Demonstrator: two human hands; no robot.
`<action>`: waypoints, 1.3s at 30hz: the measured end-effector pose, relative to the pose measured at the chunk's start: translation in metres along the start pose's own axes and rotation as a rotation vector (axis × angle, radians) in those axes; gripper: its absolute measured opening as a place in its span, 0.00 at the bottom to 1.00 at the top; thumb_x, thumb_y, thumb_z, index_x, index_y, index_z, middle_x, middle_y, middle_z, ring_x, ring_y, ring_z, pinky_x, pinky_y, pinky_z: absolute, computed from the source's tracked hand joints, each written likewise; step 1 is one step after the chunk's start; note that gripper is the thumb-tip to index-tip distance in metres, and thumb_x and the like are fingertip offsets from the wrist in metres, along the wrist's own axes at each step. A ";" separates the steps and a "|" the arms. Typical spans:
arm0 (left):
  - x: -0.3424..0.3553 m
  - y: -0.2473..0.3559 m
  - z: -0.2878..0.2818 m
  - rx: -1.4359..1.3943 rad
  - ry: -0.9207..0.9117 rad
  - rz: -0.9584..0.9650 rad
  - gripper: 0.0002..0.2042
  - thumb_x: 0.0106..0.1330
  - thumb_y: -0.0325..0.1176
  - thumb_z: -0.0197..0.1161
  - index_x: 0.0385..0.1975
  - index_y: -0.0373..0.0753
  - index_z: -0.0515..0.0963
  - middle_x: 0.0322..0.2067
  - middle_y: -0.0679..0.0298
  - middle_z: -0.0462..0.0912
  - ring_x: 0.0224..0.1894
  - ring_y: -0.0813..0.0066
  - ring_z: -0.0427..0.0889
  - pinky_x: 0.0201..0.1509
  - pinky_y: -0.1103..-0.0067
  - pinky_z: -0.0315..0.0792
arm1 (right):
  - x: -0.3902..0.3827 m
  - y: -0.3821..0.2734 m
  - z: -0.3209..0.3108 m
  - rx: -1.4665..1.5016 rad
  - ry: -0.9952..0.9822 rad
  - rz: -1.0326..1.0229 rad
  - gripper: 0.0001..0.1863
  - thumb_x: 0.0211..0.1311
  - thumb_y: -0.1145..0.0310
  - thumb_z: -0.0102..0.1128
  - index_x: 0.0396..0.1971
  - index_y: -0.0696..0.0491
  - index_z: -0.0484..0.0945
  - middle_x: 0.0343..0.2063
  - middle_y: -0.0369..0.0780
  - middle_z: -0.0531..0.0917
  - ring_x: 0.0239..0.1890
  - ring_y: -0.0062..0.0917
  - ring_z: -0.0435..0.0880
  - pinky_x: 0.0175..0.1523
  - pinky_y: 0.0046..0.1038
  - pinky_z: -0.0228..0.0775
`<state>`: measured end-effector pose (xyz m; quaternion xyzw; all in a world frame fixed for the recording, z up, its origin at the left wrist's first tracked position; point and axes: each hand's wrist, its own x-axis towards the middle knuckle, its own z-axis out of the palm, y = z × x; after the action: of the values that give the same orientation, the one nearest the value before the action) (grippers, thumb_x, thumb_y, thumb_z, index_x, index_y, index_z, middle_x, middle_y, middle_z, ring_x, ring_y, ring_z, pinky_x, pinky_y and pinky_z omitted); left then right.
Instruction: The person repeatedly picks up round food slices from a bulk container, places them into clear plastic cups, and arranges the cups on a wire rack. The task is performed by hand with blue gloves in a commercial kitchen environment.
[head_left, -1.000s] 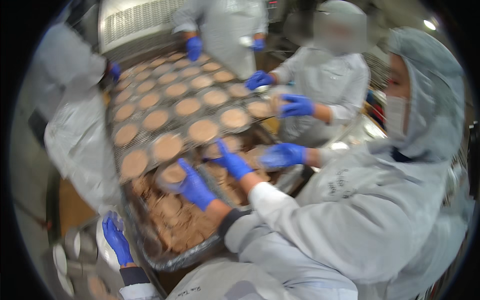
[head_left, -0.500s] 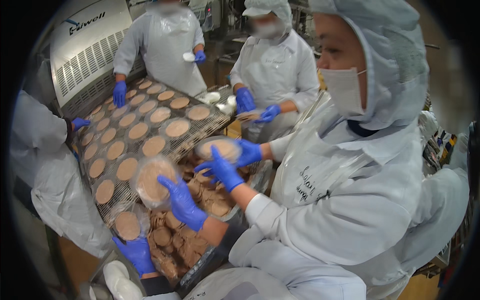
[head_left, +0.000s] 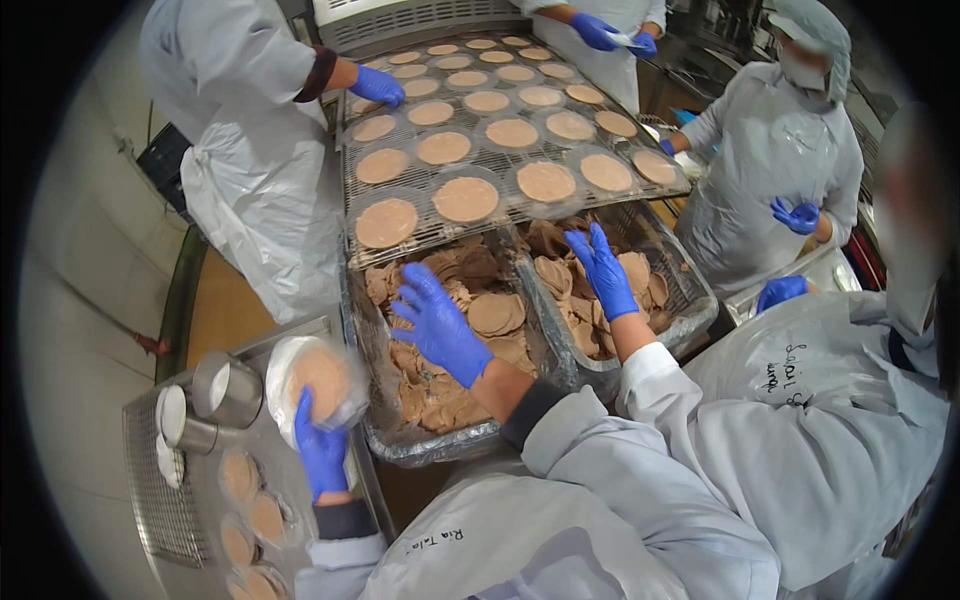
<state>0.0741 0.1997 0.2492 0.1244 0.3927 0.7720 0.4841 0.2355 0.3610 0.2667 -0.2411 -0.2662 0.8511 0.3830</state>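
My left hand [head_left: 322,450] grips a tan round patty [head_left: 322,380] on clear film, over a white stack [head_left: 282,385] on the metal side table [head_left: 200,520]. Motion blurs the patty. My right hand [head_left: 436,330] is open, fingers spread, above the left lined bin [head_left: 440,450] of brown mix and loose discs. A co-worker's gloved hand [head_left: 605,275] hovers over the right lined bin [head_left: 690,325]. Beyond both bins, rows of patties on clear rounds lie across the wire conveyor [head_left: 650,190].
A co-worker [head_left: 240,220] reaches onto the conveyor from the left; others stand behind it [head_left: 590,60], at right [head_left: 760,210] and close beside me [head_left: 810,400]. Metal cups [head_left: 225,390] and several patties [head_left: 265,515] occupy the side table.
My left hand has risen with a patty. My right hand, earlier holding a filmed patty, now holds nothing and is spread over the bin. The view has swung toward the left.
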 end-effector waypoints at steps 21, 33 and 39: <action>0.093 -0.092 0.121 -0.205 -0.300 -0.257 0.19 0.64 0.32 0.48 0.53 0.32 0.60 0.53 0.51 0.65 0.54 0.58 0.67 0.59 0.64 0.62 | -0.014 -0.046 -0.017 0.172 0.415 -0.380 0.26 0.61 0.56 0.45 0.54 0.55 0.55 0.49 0.45 0.66 0.55 0.36 0.65 0.51 0.39 0.64; 0.092 -0.071 0.034 -0.235 -0.266 -0.222 0.22 0.61 0.35 0.55 0.52 0.33 0.60 0.49 0.54 0.69 0.51 0.62 0.69 0.52 0.67 0.68 | -0.011 -0.047 -0.006 0.218 -0.011 0.007 0.23 0.60 0.53 0.42 0.50 0.52 0.60 0.46 0.43 0.72 0.46 0.37 0.74 0.46 0.38 0.68; 0.100 -0.057 0.101 -0.359 -0.418 -0.323 0.29 0.62 0.47 0.48 0.57 0.33 0.54 0.57 0.50 0.59 0.57 0.55 0.63 0.59 0.63 0.59 | -0.002 -0.049 -0.058 0.418 0.158 -0.184 0.34 0.52 0.46 0.52 0.56 0.46 0.57 0.57 0.43 0.57 0.58 0.37 0.58 0.56 0.43 0.55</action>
<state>0.1187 0.3460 0.2552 0.1291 0.1568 0.6998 0.6848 0.2981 0.4032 0.2551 -0.1974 -0.0745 0.8275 0.5203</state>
